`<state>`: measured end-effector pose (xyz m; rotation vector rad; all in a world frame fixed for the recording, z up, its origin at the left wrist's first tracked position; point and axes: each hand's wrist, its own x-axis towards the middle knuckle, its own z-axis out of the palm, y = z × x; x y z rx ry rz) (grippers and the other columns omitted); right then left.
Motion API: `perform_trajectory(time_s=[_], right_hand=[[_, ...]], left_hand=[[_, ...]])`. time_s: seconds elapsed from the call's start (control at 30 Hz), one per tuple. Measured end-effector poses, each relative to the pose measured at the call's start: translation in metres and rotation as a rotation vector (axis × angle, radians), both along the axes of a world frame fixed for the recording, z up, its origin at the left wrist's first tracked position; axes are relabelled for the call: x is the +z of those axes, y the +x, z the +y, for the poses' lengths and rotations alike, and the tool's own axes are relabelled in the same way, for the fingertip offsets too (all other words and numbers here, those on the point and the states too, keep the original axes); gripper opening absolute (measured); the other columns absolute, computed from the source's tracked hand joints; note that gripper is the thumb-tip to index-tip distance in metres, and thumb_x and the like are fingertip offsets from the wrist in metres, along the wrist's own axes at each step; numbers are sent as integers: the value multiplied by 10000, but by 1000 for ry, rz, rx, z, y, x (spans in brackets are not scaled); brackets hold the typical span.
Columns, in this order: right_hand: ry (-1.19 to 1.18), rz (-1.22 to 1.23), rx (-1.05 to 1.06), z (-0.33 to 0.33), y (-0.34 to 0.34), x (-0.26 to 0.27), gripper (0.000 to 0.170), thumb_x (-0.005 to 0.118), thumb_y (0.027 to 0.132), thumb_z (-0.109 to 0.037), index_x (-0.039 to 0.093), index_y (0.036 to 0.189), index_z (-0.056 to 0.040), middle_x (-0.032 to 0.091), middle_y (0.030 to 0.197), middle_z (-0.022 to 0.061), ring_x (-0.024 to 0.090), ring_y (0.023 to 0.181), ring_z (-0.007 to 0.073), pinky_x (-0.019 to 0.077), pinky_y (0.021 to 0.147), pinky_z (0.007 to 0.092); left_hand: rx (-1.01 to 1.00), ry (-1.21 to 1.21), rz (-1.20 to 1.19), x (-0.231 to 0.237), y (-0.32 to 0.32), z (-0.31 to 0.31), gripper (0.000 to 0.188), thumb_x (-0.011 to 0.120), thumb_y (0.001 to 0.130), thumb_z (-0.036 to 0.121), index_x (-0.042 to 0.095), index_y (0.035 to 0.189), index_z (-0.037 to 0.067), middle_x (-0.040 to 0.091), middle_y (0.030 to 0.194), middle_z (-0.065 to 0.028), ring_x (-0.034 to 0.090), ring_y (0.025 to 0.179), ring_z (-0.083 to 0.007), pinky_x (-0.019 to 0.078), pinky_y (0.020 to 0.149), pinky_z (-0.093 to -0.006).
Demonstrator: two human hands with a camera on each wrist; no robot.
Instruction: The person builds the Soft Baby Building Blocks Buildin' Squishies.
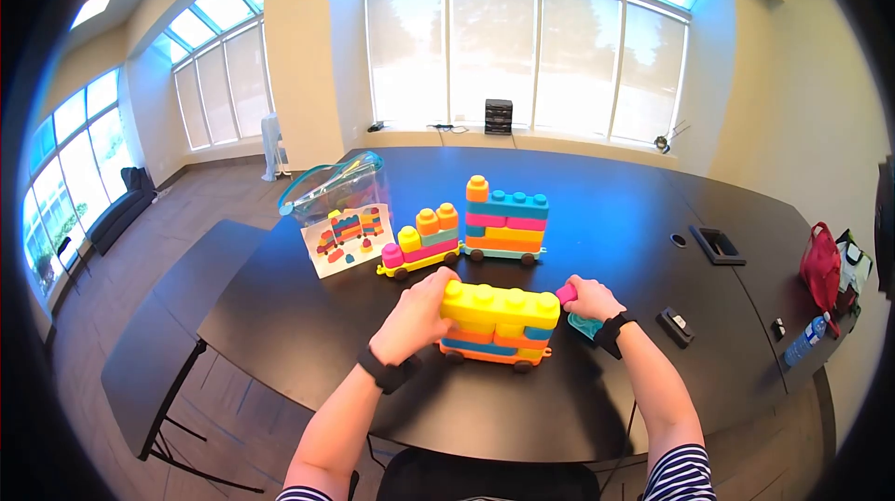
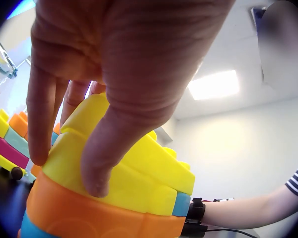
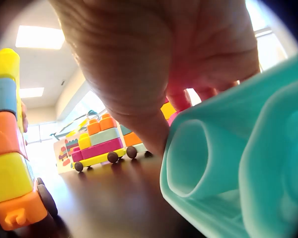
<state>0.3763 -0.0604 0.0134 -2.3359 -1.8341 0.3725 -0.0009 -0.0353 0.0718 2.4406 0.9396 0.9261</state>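
Note:
My left hand (image 1: 424,316) grips the near left end of a toy wagon built of stacked blocks, its thumb against a yellow building block (image 2: 139,168). This wagon has a long yellow top (image 1: 499,298), orange and blue layers, and an orange wheeled base (image 1: 494,361). To its right, my right hand (image 1: 594,299) holds a small pink building block (image 1: 567,293) at the fingertips. Below that palm is a teal block (image 1: 585,326); its hollow underside (image 3: 223,163) fills much of the right wrist view and partly hides the fingers.
Behind stand a toy locomotive (image 1: 419,247) on a yellow base and a second block wagon (image 1: 505,226). A clear zip bag (image 1: 340,189) with a picture card is at the left. A black device (image 1: 676,326), water bottle (image 1: 806,341) and red bag (image 1: 820,263) lie right.

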Motion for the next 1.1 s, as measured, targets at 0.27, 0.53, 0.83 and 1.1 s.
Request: perform_trajectory(time_s=[0.27,0.53,0.83,1.1], right_hand=[[-9,-18,-6,-16,7,3,1103,850,779,-624,382,1584,-34,663,1383,233,631,1304,407,519,1066,496],[-10,-37,-5,-58,22,0,947,945,701,-432,523,1433,-3,726,1192,250,705,1138,393,567,965,461],[379,175,276,-77,17,132,621,882,762,-240,698,1326,-60,694,1118,149,669,1054,290,541,959,378],[835,149,442,6,-64,124,555,753,794,-175,603,1319,-72,635,1101,197,643,1068,394,539,964,460]], left_hand=[[-6,61,26,-9,39,49,629,827,706,-43,505,1242,29,657,1222,-234,612,1208,-466,527,987,-501],[-7,128,84,-18,55,82,640,811,705,-37,463,1238,28,632,1214,-238,630,1154,-478,548,920,-537],[23,133,108,-17,63,74,656,813,713,-11,453,1259,40,630,1192,-224,663,1069,-475,571,853,-528],[28,180,116,-29,66,83,676,816,723,-2,442,1285,43,632,1204,-221,680,1042,-469,582,828,-523]])
